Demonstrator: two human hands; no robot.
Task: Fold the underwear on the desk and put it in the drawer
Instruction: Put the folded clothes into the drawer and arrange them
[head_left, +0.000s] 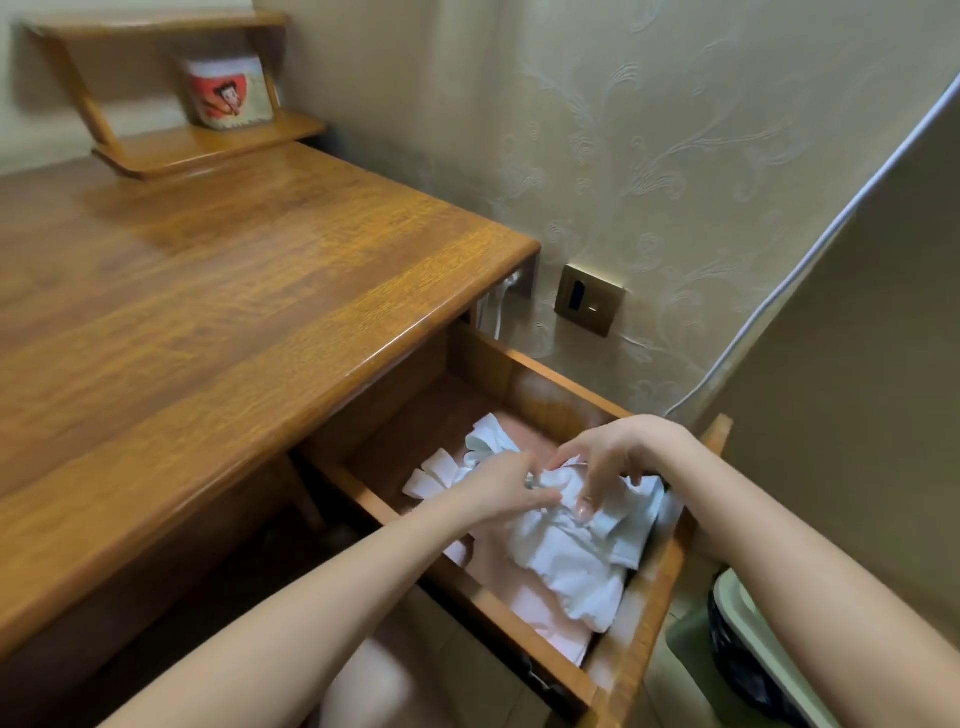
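Both hands reach into the open drawer (644, 613) under the right end of the counter (218, 291). The left hand (498, 488) lies on the white underwear (571, 545), its fingers curled down onto the cloth near the bundle's upper edge. The right hand (608, 457) hovers over the same spot, its fingers bent downward with their tips pressing into or pinching the fabric; whether they truly grip it, I cannot tell. The underwear sits bunched in the drawer's near right part, on top of pale pink cloth (540, 613) that lines the bottom. More white pieces (441, 473) lie further back in the drawer, just beside the left hand. The counter top is bare wood, with a small shelf (208, 140) at its far end carrying a tub (231, 93) with a red label. A wall socket (589, 300) and a white cable (779, 296) show on the wall to the right. A bin (748, 660) stands beside the drawer.
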